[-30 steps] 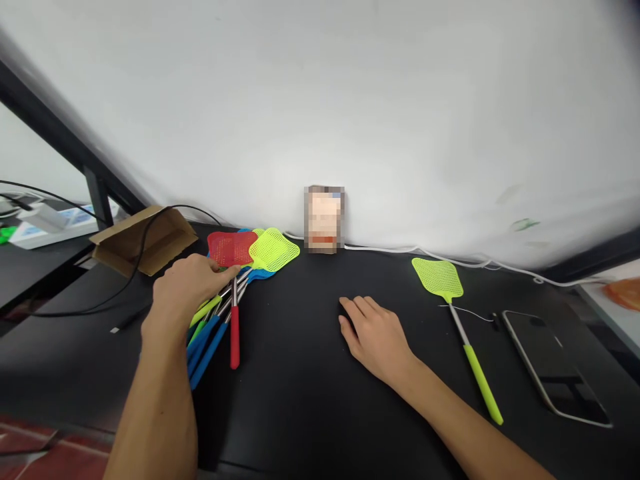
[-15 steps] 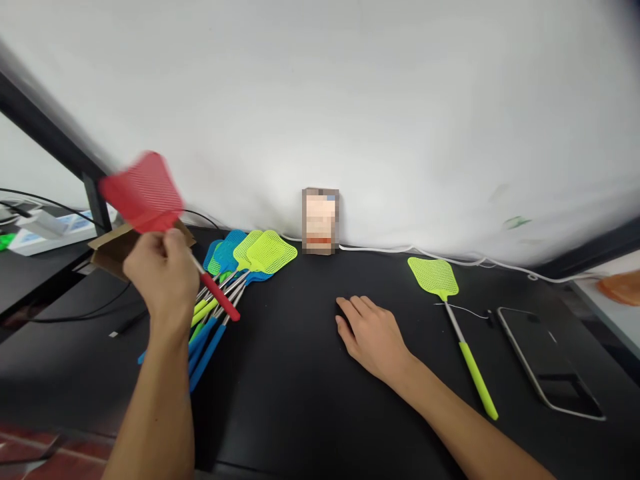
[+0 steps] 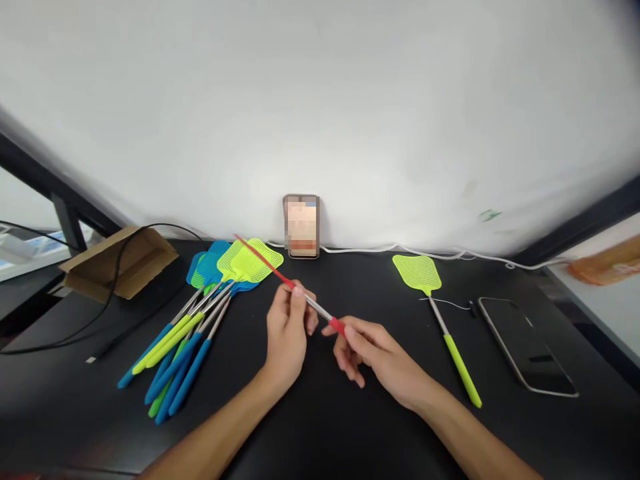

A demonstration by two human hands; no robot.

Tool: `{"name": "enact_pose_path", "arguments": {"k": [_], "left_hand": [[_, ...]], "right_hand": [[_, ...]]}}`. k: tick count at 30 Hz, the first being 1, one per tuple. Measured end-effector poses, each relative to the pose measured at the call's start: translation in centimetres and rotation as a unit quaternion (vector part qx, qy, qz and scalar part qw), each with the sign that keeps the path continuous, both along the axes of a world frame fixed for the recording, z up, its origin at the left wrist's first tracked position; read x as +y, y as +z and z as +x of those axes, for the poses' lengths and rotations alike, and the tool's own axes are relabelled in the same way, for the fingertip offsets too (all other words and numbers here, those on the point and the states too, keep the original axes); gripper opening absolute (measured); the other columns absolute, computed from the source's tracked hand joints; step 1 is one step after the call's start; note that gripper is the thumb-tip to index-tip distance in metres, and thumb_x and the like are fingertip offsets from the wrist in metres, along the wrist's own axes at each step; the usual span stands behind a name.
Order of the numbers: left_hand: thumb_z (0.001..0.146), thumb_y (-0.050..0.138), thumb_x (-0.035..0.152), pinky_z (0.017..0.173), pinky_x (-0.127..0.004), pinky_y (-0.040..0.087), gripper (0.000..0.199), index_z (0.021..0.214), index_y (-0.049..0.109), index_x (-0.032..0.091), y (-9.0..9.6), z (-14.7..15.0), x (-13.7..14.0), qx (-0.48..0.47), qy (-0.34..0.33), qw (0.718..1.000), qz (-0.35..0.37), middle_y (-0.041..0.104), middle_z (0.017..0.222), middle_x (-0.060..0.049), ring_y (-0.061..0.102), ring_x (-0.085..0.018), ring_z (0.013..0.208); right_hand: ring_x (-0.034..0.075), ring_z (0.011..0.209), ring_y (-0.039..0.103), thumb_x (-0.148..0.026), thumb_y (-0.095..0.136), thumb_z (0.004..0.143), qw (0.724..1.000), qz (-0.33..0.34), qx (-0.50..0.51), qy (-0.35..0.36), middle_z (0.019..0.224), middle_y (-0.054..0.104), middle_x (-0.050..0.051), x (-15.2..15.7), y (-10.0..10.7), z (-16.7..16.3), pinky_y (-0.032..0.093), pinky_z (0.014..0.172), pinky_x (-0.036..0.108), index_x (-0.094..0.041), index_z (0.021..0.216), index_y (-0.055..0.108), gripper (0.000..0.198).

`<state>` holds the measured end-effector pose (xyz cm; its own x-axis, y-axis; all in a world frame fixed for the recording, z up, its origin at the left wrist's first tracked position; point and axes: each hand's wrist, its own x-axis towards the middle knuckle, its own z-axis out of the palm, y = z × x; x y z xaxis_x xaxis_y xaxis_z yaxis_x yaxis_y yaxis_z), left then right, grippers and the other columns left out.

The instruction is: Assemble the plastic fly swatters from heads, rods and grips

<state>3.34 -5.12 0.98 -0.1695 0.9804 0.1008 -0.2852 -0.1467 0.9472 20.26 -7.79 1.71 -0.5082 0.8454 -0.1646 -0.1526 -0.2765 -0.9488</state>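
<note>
A red fly swatter (image 3: 319, 308) is held between both my hands above the table, its head seen edge-on and pointing up and left. My left hand (image 3: 290, 327) pinches it near the base of the head. The red handle is gripped by my right hand (image 3: 373, 350), whose fingers cover most of it. To the left lies a pile of fly swatters (image 3: 200, 320) in blue, green and yellow-green, handles toward me. On the right a single yellow-green fly swatter (image 3: 440, 320) lies flat.
A phone with a blurred screen (image 3: 302, 227) leans against the wall. Another phone (image 3: 525, 347) lies at the right. An open cardboard box (image 3: 123, 263) and black cables (image 3: 100, 310) are at the left. A white cord (image 3: 360, 250) runs along the wall's foot.
My left hand has brought the red fly swatter from the left to the middle, turning its head edge-on. My right hand has left the tabletop and closed on the handle.
</note>
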Motion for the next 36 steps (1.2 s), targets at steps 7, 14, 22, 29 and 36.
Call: {"name": "enact_pose_path", "arguments": {"k": [7, 14, 22, 29, 36], "left_hand": [[0.098, 0.067, 0.039, 0.06, -0.023, 0.042, 0.026, 0.113, 0.069, 0.018, 0.0, -0.3, -0.2, -0.048, -0.221, 0.973, -0.047, 0.055, 0.076, 0.001, 0.05, -0.009, 0.063], [0.097, 0.069, 0.035, 0.086, -0.032, 0.049, 0.018, 0.102, 0.07, 0.018, 0.4, -0.5, -0.1, -0.101, -0.285, 0.952, -0.043, 0.071, 0.088, -0.007, 0.065, -0.019, 0.089], [0.092, 0.075, 0.036, 0.081, -0.031, 0.051, 0.021, 0.093, 0.067, 0.017, -0.2, -0.1, -0.2, -0.093, -0.193, 0.976, -0.034, 0.07, 0.078, -0.004, 0.065, -0.018, 0.081], [0.094, 0.072, 0.036, 0.073, -0.028, 0.054, 0.018, 0.094, 0.068, 0.019, 0.4, 0.4, -0.8, -0.08, -0.113, 0.99, -0.026, 0.069, 0.078, -0.004, 0.067, -0.018, 0.082], [0.095, 0.071, 0.036, 0.06, -0.025, 0.052, 0.018, 0.092, 0.069, 0.018, 0.7, 0.5, -0.6, -0.077, -0.08, 0.993, -0.029, 0.069, 0.077, -0.004, 0.067, -0.02, 0.083]], "right_hand": [[0.005, 0.045, 0.018, -0.046, 0.053, 0.105, 0.964, -0.197, 0.175, 0.014, 0.056, 0.027, -0.01, -0.5, -0.2, 0.8, 0.014, 0.043, 0.022, -0.015, 0.089, 0.065, 0.037], [0.006, 0.043, 0.02, -0.043, 0.047, 0.108, 0.939, -0.245, 0.24, 0.035, 0.052, 0.028, -0.01, -1.2, 0.0, 0.1, 0.016, 0.042, 0.022, -0.014, 0.091, 0.065, 0.038], [0.005, 0.046, 0.019, -0.043, 0.052, 0.106, 0.944, -0.237, 0.227, 0.022, 0.056, 0.026, -0.01, -1.4, -0.1, -0.5, 0.014, 0.045, 0.022, -0.015, 0.089, 0.06, 0.034], [0.006, 0.049, 0.021, -0.049, 0.053, 0.105, 0.978, -0.151, 0.14, -0.013, 0.059, 0.028, -0.01, -1.2, 0.2, -1.4, 0.017, 0.048, 0.024, -0.017, 0.087, 0.058, 0.037], [0.007, 0.049, 0.022, -0.05, 0.052, 0.105, 0.996, -0.02, 0.048, -0.076, 0.059, 0.031, -0.009, -1.1, -1.0, -2.2, 0.019, 0.047, 0.026, -0.018, 0.094, 0.062, 0.036]]}}
